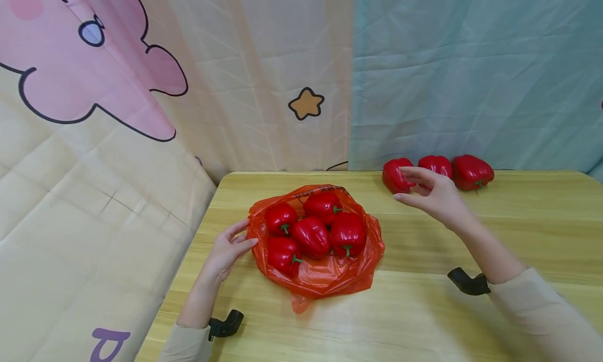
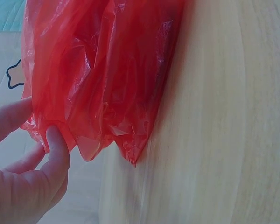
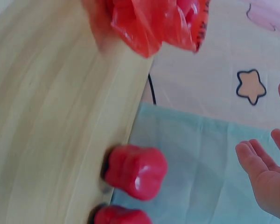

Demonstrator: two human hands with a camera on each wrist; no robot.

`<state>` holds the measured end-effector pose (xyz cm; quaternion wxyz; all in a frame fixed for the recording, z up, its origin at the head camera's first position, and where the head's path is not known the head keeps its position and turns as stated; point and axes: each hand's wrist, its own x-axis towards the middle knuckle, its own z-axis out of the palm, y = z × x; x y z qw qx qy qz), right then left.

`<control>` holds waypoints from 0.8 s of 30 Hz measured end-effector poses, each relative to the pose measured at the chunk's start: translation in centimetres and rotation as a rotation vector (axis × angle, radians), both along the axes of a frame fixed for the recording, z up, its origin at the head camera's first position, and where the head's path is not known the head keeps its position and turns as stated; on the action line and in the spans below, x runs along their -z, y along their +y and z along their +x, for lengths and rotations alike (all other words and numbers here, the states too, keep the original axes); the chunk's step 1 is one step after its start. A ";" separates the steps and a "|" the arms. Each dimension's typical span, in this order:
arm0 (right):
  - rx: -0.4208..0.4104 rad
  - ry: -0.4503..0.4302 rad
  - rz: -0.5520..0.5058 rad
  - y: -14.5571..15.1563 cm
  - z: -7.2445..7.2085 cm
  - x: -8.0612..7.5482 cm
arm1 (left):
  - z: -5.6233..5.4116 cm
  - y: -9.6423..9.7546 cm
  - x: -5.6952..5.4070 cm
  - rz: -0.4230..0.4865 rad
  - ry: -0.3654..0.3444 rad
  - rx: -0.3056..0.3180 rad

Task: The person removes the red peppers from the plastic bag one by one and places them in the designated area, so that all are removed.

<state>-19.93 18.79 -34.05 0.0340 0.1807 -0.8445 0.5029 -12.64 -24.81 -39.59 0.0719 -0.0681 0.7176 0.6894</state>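
An orange-red plastic bag stands on the table with its mouth spread wide. Inside it lie several shiny red bell peppers with green stems. At the bag's left side, my left hand pinches the rim; in the left wrist view the thumb lies over the film. My right hand is raised over the table, fingers apart and holding nothing. It overlaps the leftmost of three bell peppers in a row along the back edge. The right wrist view shows one of these peppers well apart from the fingers.
The wooden table ends at a hanging printed curtain right behind the row of peppers. Another curtain side hangs along the left edge. The middle pepper and right pepper sit close together. Each wrist wears a black camera mount.
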 end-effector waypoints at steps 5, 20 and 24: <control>-0.067 -0.035 -0.029 -1.9 0.4 0.5 | 0.0 0.0 0.0 0.000 -0.007 -0.004; -0.217 -0.104 -0.072 -6.0 1.0 3.0 | 0.0 0.1 0.1 0.011 -0.008 -0.005; -0.248 -0.103 -0.088 -6.5 1.1 3.4 | 0.0 0.0 0.1 0.014 0.002 -0.001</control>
